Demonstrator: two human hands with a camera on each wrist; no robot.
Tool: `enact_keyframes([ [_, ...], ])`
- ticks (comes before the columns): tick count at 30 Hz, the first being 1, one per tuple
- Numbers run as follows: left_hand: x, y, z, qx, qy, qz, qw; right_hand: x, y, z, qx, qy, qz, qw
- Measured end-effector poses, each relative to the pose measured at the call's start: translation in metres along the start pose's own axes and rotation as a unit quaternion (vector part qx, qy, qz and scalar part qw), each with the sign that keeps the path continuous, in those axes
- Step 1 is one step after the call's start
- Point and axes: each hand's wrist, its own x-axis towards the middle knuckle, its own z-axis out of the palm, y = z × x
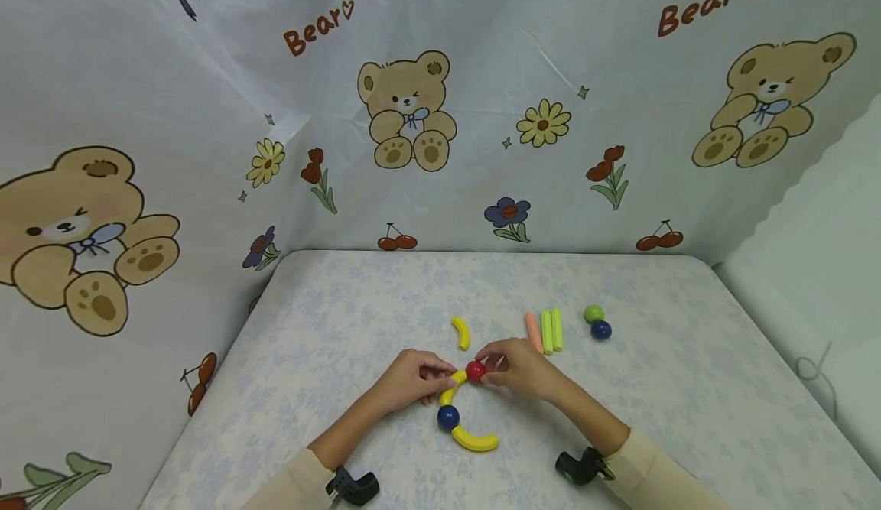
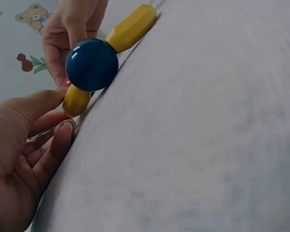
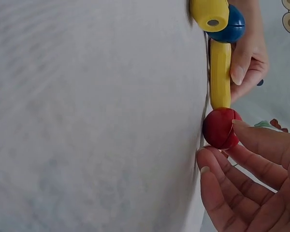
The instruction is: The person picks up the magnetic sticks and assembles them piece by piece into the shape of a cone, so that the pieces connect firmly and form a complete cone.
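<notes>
My left hand (image 1: 413, 378) pinches a short yellow curved rod (image 1: 447, 394) between thumb and fingers. At its far end sits a shiny red ball (image 1: 475, 371), pinched by the thumb and fingertips of my right hand (image 1: 521, 370). A dark blue ball (image 2: 92, 65) joins the rod's near end to a second yellow curved rod (image 1: 476, 441), so the pieces form an open arc on the table. In the right wrist view, the red ball meets the rod's end, and a dark round spot marks the end face of the second rod (image 3: 210, 14).
Beyond my hands lies a loose yellow curved rod (image 1: 460, 333). Right of it are an orange straight rod (image 1: 533, 331) and two yellow-green rods (image 1: 547, 332), then a green ball (image 1: 593, 313) beside a blue ball (image 1: 601, 330). A bear-print cloth (image 1: 468, 21) hangs behind the table (image 1: 330, 303).
</notes>
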Motion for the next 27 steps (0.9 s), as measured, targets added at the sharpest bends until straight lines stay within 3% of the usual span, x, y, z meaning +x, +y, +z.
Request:
enact_keyframes([
  [5, 0.0, 0.001, -0.002, 0.003, -0.006, -0.002, 1.0, 0.005, 0.0, -0.005, 0.005, 0.001, 0.0, 1.0],
  [12, 0.0, 0.002, -0.008, -0.001, -0.03, -0.015, 0.9994, 0.023, 0.002, -0.015, 0.003, 0.039, 0.009, 0.9992],
  [19, 0.0, 0.001, -0.014, -0.003, -0.047, -0.016, 0.9987, 0.046, 0.002, -0.013, -0.009, 0.065, 0.057, 0.9962],
  [27, -0.001, -0.002, -0.02, -0.006, -0.049, -0.016, 0.9986, 0.066, 0.007, -0.005, 0.002, 0.067, 0.115, 0.9911],
])
